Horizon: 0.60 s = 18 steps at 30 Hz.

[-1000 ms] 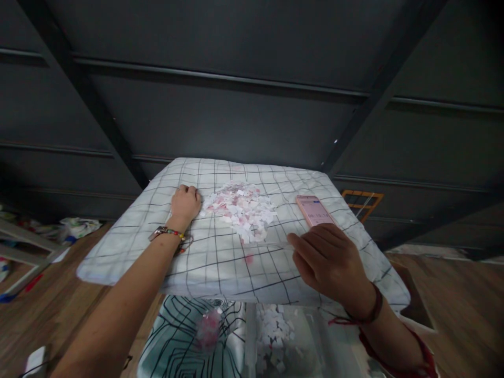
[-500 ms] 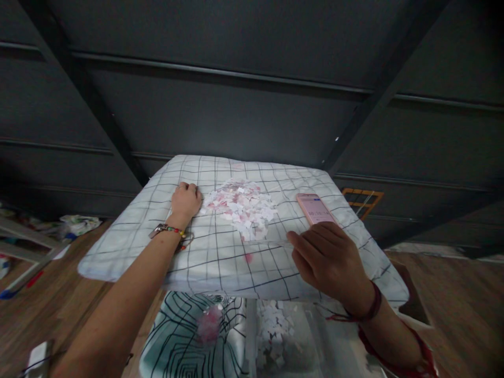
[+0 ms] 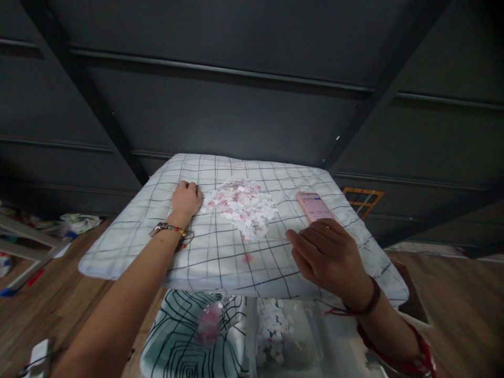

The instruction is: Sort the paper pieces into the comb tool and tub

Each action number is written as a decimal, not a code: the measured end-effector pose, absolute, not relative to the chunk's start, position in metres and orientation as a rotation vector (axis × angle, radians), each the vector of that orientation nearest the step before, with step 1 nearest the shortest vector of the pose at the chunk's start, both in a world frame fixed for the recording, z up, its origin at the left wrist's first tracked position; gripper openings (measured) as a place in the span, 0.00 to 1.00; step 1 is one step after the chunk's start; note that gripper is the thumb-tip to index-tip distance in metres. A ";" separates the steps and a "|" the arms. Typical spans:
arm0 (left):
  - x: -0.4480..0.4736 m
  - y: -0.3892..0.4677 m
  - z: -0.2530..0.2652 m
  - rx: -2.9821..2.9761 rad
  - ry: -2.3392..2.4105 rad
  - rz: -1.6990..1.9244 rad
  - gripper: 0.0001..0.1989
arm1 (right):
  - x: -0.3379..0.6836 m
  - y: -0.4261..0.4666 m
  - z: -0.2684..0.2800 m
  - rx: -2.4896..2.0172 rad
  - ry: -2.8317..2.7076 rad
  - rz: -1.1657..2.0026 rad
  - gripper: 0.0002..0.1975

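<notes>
My left hand (image 3: pixel 186 198) rests on a white checked cloth (image 3: pixel 212 265), its fingers loosely curled and nothing visible in them. Just to its right lies a pile of small torn paper scraps (image 3: pixel 246 207), mostly white with some pink. On the other side, my right hand (image 3: pixel 325 254) hovers over the cloth, fingers bent inward and the thumb side pointing toward the pile. Whatever its fingers pinch is hidden. A pink phone (image 3: pixel 313 205) showing a timer lies just beyond this hand, which covers its lower end. A small pink spot (image 3: pixel 247 258) marks the cloth before the pile.
Below the cloth's front edge, a clear plastic container (image 3: pixel 311 341) holds more white scraps. Beside it, a crumpled pink-tinted clear wrapper (image 3: pixel 210 321) lies on teal patterned fabric (image 3: pixel 173 336). Dark panels (image 3: pixel 232 115) rise behind. A white power strip (image 3: pixel 39 357) is at lower left.
A thin clear strip seen between the pile and my right hand no longer shows. Both hands stay almost in place.
</notes>
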<state>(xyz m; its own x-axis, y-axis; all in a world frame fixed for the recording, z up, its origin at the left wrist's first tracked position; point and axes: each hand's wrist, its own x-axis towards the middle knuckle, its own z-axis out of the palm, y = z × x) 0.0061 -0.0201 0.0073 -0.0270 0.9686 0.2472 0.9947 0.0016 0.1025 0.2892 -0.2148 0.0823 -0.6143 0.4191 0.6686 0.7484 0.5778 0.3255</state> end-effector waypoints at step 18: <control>0.006 -0.020 0.006 -2.117 -2.142 -0.390 0.22 | 0.290 -0.210 0.082 -0.936 -2.309 -0.796 0.09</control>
<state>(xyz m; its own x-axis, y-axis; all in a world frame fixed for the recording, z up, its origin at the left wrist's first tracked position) 0.0057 -0.0204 0.0063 -0.0253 0.9673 0.2524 0.9942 -0.0021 0.1076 0.2896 -0.2096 0.0822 -0.6259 0.4359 0.6467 0.7418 0.5886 0.3212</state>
